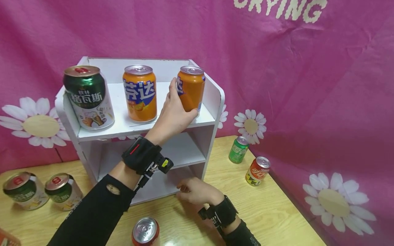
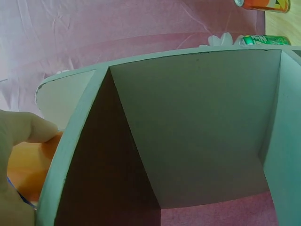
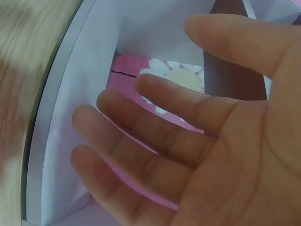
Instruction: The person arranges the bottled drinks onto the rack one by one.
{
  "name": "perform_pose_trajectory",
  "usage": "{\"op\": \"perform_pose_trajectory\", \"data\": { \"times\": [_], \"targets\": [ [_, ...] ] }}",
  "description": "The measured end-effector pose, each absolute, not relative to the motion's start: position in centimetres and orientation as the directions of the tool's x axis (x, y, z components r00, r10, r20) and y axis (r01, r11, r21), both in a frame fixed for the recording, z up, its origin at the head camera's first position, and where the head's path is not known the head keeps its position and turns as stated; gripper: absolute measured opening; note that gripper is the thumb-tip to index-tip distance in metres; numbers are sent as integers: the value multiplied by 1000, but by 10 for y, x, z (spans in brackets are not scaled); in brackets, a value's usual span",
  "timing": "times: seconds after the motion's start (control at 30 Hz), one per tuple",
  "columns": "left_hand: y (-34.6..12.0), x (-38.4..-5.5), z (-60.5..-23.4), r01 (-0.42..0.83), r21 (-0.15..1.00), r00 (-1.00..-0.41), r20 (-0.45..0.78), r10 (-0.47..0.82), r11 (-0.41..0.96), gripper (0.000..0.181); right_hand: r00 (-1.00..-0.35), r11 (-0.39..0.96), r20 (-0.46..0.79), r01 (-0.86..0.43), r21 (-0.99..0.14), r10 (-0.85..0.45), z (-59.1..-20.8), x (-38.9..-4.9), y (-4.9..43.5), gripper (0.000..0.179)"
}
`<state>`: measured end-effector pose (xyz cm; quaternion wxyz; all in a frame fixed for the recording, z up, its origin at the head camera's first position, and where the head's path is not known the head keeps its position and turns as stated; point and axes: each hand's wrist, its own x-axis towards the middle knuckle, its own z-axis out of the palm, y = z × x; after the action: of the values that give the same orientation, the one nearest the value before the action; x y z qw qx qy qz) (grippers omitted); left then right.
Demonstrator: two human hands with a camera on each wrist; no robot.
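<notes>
My left hand (image 1: 173,114) holds an orange Fanta can (image 1: 192,89) at the right end of the white shelf unit's top shelf (image 1: 118,128), with the thumb low on the can's front and fingers at its left side. In the left wrist view, the thumb (image 2: 33,128) lies against the orange can (image 2: 29,165), partly hidden by the shelf edge. My right hand (image 1: 200,191) is in front of the bottom shelf. Its palm and loosely bent fingers (image 3: 160,136) hold nothing in the right wrist view.
A second Fanta can (image 1: 140,95) and a green-white kvass can (image 1: 87,99) stand on the top shelf. Two kvass cans (image 1: 63,193) are on the table at left. A green can (image 1: 238,150) and a red-orange can (image 1: 258,171) stand at right; a red can (image 1: 146,232) stands in front.
</notes>
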<state>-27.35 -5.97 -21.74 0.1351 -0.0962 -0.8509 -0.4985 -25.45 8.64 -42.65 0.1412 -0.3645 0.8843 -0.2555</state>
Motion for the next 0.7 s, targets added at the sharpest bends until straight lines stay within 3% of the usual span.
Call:
{"op": "perform_pose_trajectory", "data": {
  "times": [0.3, 0.53, 0.7],
  "targets": [
    [-60, -273, -218, 278, 811, -946, 325, -2, 515, 102, -699, 611, -69, -568, -551, -712, -425, -254, 86, 30],
    [-63, -273, -217, 280, 863, -958, 279, 65, 420, 101, -698, 608, -61, -574, -548, -713, -425, -255, 86, 30],
    [-64, -274, -216, 271, 864, -960, 272, 59, 424, 100, -700, 612, -67, -568, -551, -711, -426, -255, 85, 30]
  ]
}}
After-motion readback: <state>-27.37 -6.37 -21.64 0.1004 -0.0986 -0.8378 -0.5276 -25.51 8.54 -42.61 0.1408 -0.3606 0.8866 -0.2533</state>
